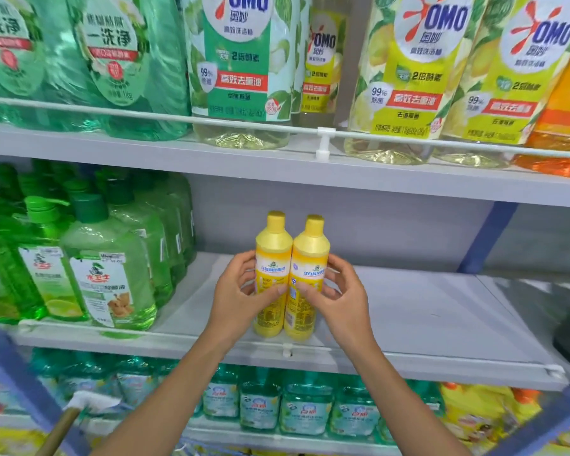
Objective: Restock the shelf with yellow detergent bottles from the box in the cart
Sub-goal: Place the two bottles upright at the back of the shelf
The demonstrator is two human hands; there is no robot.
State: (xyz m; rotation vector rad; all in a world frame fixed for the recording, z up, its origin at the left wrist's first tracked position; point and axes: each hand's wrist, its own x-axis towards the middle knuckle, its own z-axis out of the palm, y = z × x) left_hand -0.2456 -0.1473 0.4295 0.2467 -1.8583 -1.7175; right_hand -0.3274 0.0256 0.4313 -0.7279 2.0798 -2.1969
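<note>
At the front edge of the middle shelf (425, 324): grips the left yellow bottle (272, 255) with the left hand (237, 291), thumb across the label, and grips the right yellow bottle (310, 258) with the right hand (341, 291) likewise. Holds both upright, sides touching, bases at or just above the board; cannot tell which. Looks barely begun: no other bottles of this kind on that level, with a wide stretch of grey board to the right left to fill. Cannot see box or cart. Looks like smooth opaque plastic: slim round bodies, sloped shoulders, flat matte caps, glossy printed labels. Well to the left, translucent green pump bottles (106, 274), squarer and bulkier.
</note>
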